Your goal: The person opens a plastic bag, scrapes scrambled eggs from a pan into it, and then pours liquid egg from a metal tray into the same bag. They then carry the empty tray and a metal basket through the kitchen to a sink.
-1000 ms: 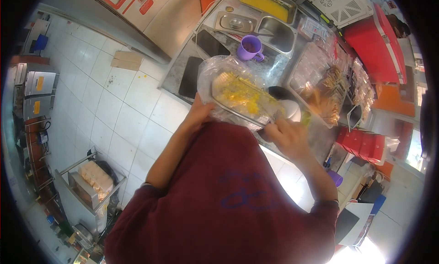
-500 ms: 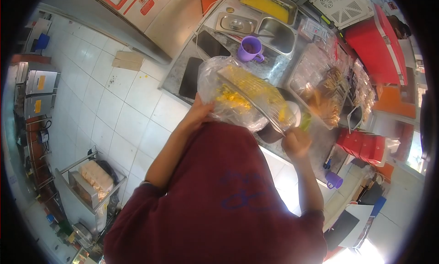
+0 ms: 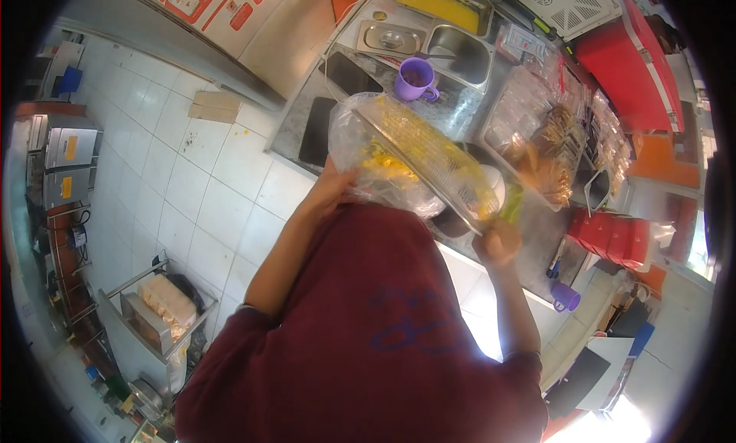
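In the head view, my left hand [image 3: 332,191] grips the near-left edge of a clear plastic bag [image 3: 346,132]. Yellow shreds [image 3: 389,164] lie inside the bag. My right hand [image 3: 499,242] is closed on the green-handled end of a long metal grater [image 3: 441,155]. The grater lies tilted across the bag's mouth, its perforated face up and dotted with yellow bits. Part of a white round thing [image 3: 494,184] shows behind the grater near my right hand. Just beyond the bag stands a purple mug [image 3: 415,79] with something dark in it.
Farther back on the counter [image 3: 291,136] are a steel tray of yellow shreds [image 3: 438,8], a steel pan [image 3: 460,52] and a metal lid [image 3: 391,38]. A tray of packaged utensils [image 3: 537,144] is at right. A second purple mug [image 3: 565,297] sits near the counter's right end.
The grater has tilted, so its perforated face now shows more broadly. My right hand has shifted only slightly. My left hand keeps its hold on the bag.
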Motion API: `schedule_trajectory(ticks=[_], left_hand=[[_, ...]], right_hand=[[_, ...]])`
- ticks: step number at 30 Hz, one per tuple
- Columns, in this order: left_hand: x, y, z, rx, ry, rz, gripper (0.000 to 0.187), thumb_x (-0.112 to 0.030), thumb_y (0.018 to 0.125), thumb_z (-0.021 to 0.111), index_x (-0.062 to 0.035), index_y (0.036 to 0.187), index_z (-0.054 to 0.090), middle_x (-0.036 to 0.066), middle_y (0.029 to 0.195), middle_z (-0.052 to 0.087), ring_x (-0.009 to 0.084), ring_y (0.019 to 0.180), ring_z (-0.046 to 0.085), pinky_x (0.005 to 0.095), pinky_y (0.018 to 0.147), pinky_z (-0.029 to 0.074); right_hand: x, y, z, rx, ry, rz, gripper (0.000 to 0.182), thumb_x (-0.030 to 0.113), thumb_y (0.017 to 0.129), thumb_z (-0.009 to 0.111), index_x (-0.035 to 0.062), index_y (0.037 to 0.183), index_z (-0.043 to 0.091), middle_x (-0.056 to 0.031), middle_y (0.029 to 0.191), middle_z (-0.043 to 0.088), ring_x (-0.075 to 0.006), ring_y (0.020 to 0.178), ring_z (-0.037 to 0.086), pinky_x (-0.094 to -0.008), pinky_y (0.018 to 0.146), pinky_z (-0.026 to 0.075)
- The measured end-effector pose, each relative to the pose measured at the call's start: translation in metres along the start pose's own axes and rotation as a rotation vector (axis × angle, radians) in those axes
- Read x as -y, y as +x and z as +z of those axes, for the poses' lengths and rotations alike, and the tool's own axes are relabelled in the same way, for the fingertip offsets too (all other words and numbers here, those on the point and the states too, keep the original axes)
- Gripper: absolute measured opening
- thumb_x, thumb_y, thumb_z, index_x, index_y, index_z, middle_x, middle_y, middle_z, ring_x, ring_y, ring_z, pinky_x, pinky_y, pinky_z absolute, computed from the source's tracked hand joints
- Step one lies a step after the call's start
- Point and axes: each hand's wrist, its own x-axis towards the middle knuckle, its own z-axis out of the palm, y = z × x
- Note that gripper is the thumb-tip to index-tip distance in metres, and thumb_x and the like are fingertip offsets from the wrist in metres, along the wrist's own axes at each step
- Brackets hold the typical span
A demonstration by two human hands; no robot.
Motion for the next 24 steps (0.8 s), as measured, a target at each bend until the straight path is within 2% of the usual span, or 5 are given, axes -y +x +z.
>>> schedule_trajectory(ticks=[12,15,18,21,24], left_hand=[[0.003,0.001,-0.001,0.022,-0.010,0.059,0.076,-0.005,0.087,0.056,-0.0161,0.146,0.009,0.016,0.135,0.038,0.0260,0.100,0.059,0.0390,0.072,0.059],[0.000,-0.002,-0.002,0.031,-0.014,0.052,0.077,-0.002,0.087,0.056,-0.0164,0.146,0.009,0.015,0.136,0.037,0.0275,0.107,0.055,0.0407,0.076,0.058],[0.017,0.012,-0.020,0.067,0.136,0.118,0.083,-0.006,0.085,0.061,-0.0111,0.147,0.007,0.016,0.137,0.036,0.0288,0.115,0.051,0.0406,0.082,0.055],[0.027,0.029,-0.052,0.025,0.754,0.397,0.095,-0.011,0.079,0.070,-0.0051,0.147,0.003,0.020,0.138,0.034,0.0291,0.116,0.051,0.0387,0.084,0.053],[-0.033,-0.008,-0.045,-0.031,0.594,-0.105,0.111,-0.011,0.068,0.078,0.0015,0.146,0.000,0.026,0.139,0.035,0.0272,0.121,0.046,0.0356,0.092,0.047]], right_hand=[[-0.009,-0.008,0.004,0.121,0.055,0.023,0.025,-0.005,0.049,0.060,0.0069,0.059,0.040,-0.0048,0.056,0.046,-0.0185,0.043,0.048,-0.0317,0.036,0.038],[-0.004,-0.005,-0.005,-0.011,0.020,-0.005,0.025,-0.006,0.049,0.059,0.0065,0.059,0.039,-0.0050,0.055,0.046,-0.0190,0.043,0.048,-0.0314,0.035,0.037],[-0.006,-0.017,0.006,0.151,0.032,0.049,0.026,-0.007,0.049,0.059,0.0058,0.060,0.039,-0.0051,0.055,0.045,-0.0185,0.043,0.047,-0.0310,0.034,0.036],[-0.001,-0.002,-0.004,0.028,0.078,-0.031,0.028,-0.007,0.048,0.059,0.0060,0.060,0.038,-0.0040,0.055,0.044,-0.0174,0.043,0.046,-0.0304,0.034,0.034],[0.003,-0.019,-0.004,0.061,0.123,0.004,0.031,-0.007,0.047,0.061,0.0067,0.060,0.036,-0.0035,0.054,0.042,-0.0169,0.042,0.045,-0.0305,0.033,0.033]])
